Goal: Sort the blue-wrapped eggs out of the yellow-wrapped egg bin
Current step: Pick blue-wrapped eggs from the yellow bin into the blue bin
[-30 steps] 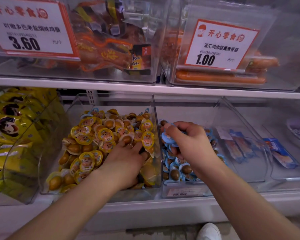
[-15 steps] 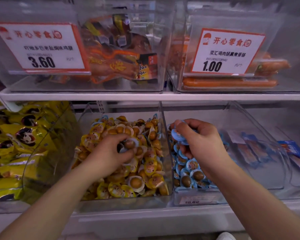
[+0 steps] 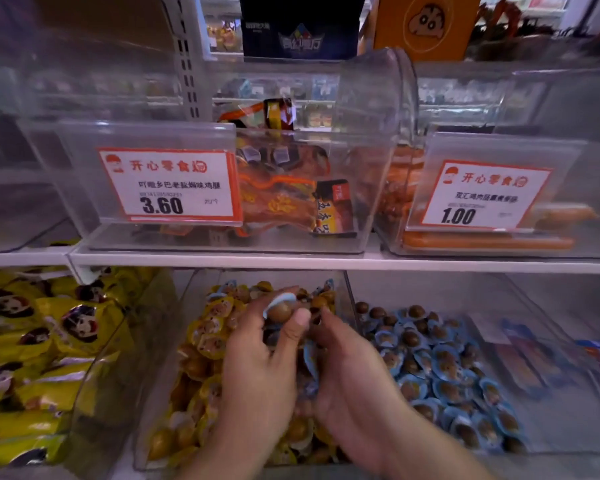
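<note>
Your left hand [image 3: 257,372] pinches a blue-wrapped egg [image 3: 279,310] above the yellow-wrapped egg bin [image 3: 160,393]; your right hand [image 3: 347,379] curls beside it, its grip unclear.

Two bare hands work over the lower shelf: the left hand [image 3: 257,368] and the right hand [image 3: 354,382]. One blue-wrapped brown egg [image 3: 280,308] is lifted. Two white, orange-bordered price cards show: one reading 3.60 [image 3: 168,187], one reading 1.00 [image 3: 484,199]. The yellow-wrapped eggs [image 3: 212,337] and the blue-wrapped eggs in the neighbouring clear bin [image 3: 447,368] are too many to count.
</note>
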